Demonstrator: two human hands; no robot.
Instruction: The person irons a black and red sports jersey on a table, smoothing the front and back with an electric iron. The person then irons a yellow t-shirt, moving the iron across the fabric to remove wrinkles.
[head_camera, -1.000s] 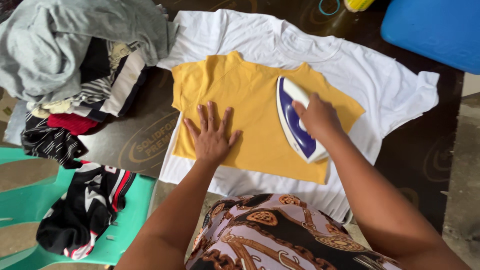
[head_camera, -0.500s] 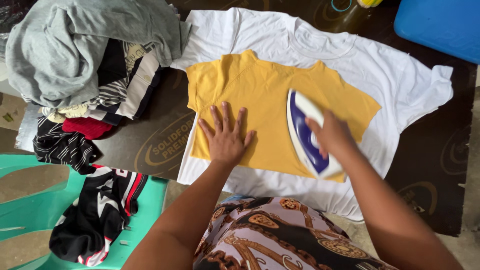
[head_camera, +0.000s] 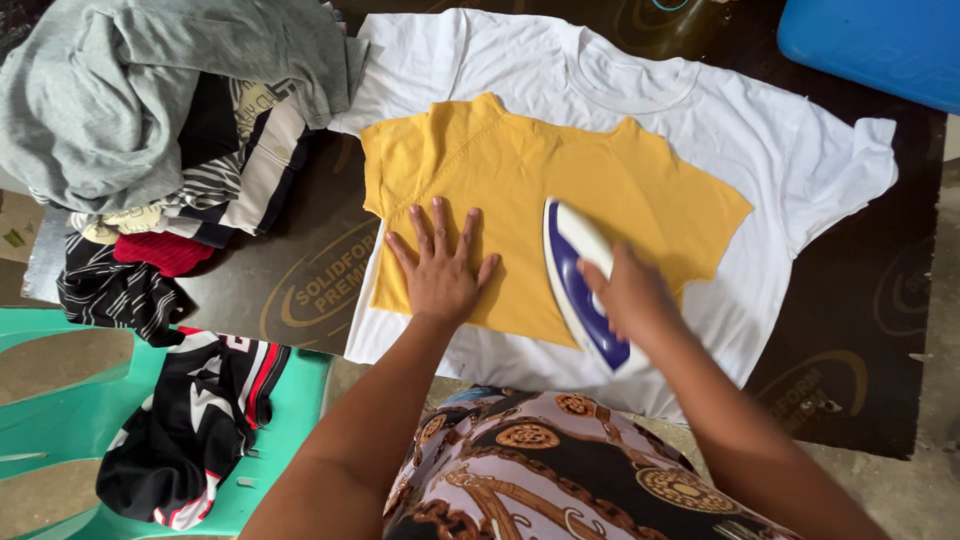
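Far left: a green plastic chair (head_camera: 60, 420) sits below the bench edge, and its seat holds a black, white and red garment (head_camera: 190, 420) that droops over the near rim. Above it, on the bench's left end, a heap of clothes (head_camera: 170, 130) (grey top uppermost, striped and red pieces beneath) spills to the bench's left edge and lies just beside the white T-shirt's sleeve.

The dark bench (head_camera: 290, 290) shows a bare strip between the heap and the shirts; that is the only open room on your left.

Centre: a white T-shirt (head_camera: 760, 130) is spread flat, its hem hanging at the near bench edge by your lap. On it lies the yellow shirt (head_camera: 600, 180), flat, well inside the white one's outline on all sides.

Your left hand (head_camera: 438, 270) is open, fingers spread, palm pressed on the yellow shirt's lower left part. Just to its right, your right hand (head_camera: 628, 292) is closed around the handle of the blue and white iron (head_camera: 578, 285), which rests tip away from you across the yellow shirt's lower edge and onto the white cloth.

Right: bare dark bench runs beyond the white sleeve to the bench's right edge, with concrete floor past it. A blue plastic thing (head_camera: 870, 45) sits at the far right corner, cut off by the frame (cannot tell what kind).
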